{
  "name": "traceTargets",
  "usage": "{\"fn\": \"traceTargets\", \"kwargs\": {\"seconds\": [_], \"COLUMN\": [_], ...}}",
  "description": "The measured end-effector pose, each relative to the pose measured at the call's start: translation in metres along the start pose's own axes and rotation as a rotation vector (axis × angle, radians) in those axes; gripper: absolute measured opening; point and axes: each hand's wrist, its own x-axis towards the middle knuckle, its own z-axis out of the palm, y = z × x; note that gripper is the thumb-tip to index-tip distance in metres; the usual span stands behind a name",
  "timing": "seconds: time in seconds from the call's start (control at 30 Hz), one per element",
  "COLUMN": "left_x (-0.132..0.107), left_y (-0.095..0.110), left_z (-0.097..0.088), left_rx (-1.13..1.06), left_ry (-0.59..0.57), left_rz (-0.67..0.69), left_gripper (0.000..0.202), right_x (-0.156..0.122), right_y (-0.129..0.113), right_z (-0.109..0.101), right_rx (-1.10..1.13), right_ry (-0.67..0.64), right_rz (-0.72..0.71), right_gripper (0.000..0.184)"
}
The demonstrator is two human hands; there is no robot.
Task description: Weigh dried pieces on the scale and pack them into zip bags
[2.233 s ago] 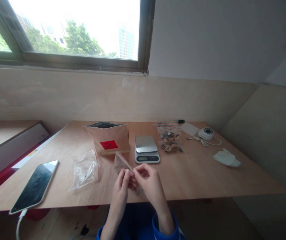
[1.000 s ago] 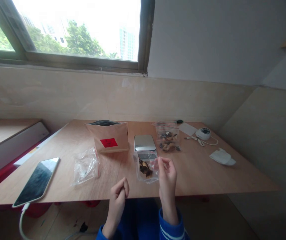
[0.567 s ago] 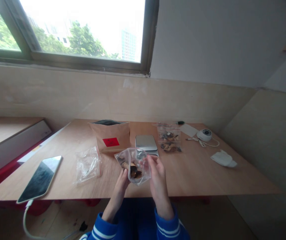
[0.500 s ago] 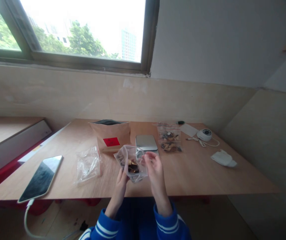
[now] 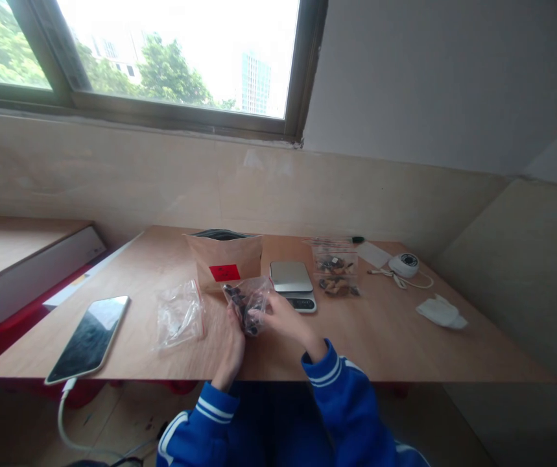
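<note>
The held bag [image 5: 245, 302] looks glossy plastic, the scale plate [image 5: 291, 277] smooth metal.

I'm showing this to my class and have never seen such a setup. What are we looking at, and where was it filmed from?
There is no machine here: the left hand and right hand are a person's own, bare, reaching from blue sleeves. The camera that films is worn on the person's head, so you look forward and down.

The left hand holds a clear zip bag of dark pieces. The right hand's fingers are at its right side; whether they reach inside is hard to tell.

On the wooden table, from left to right, are a smartphone with a white cable, a crumpled plastic bag, a brown pouch with a red label, a digital scale, bagged brown pieces, a white dome camera and a crumpled white item I can't identify.
</note>
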Motion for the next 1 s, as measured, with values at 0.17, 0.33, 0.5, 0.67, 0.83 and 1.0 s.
{"fn": "traceTargets", "kwargs": {"seconds": [0.17,0.33,0.5,0.67,0.83,1.0], "left_x": [0.001,0.006,0.006,0.006,0.011,0.01], "left_y": [0.003,0.0,-0.001,-0.003,-0.011,-0.013], "left_z": [-0.001,-0.002,-0.003,-0.007,-0.011,-0.009], "left_rx": [0.01,0.063,0.11,0.142,0.096,-0.141], "left_ry": [-0.018,0.013,-0.052,-0.033,0.016,0.045], "left_rz": [-0.001,0.002,-0.006,-0.008,-0.004,-0.101], "left_gripper": [0.04,0.043,0.046,0.045,0.044,0.042], "right_x": [0.011,0.018,0.017,0.017,0.016,0.015], "right_y": [0.009,0.012,0.016,0.015,0.011,0.018], "right_z": [0.009,0.015,0.016,0.018,0.023,0.025], "right_rx": [0.036,0.016,0.038,0.027,0.008,0.053], "right_ry": [-0.085,-0.105,-0.075,-0.007,0.074,0.183], "right_rz": [0.087,0.13,0.131,0.152,0.204,0.182], "right_gripper": [0.045,0.042,0.059,0.056,0.042,0.023]}}
